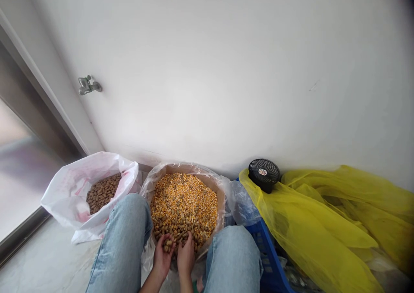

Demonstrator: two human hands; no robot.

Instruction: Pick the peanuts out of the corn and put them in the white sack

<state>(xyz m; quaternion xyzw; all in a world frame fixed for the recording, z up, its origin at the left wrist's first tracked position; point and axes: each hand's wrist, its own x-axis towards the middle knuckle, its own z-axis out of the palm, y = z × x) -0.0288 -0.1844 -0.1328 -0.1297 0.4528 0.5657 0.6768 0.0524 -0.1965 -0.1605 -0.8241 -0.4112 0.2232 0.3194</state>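
My left hand [162, 258] is cupped, palm up, around several lumpy brown nuggets [167, 244] at the near rim of a bag. Close beside it, my right hand [186, 258] has its fingers curled together at the pile's near edge; what they hold, if anything, is hidden. The clear plastic bag [223, 202] stands between my knees, full of yellow and pale corn kernels [190, 193]. More brown nuggets lie over the kernels, thickest on the side by my hands. Whether they are peanuts in the shell or pellets, I cannot tell.
Left of my knee, a white plastic bag [69, 185] contains brown nuggets [102, 193]. To the right is a blue crate [270, 256], partly covered by yellow netting [310, 219] with a small black fan [263, 174] on it. A tap [89, 86] sticks out of the white wall [210, 77].
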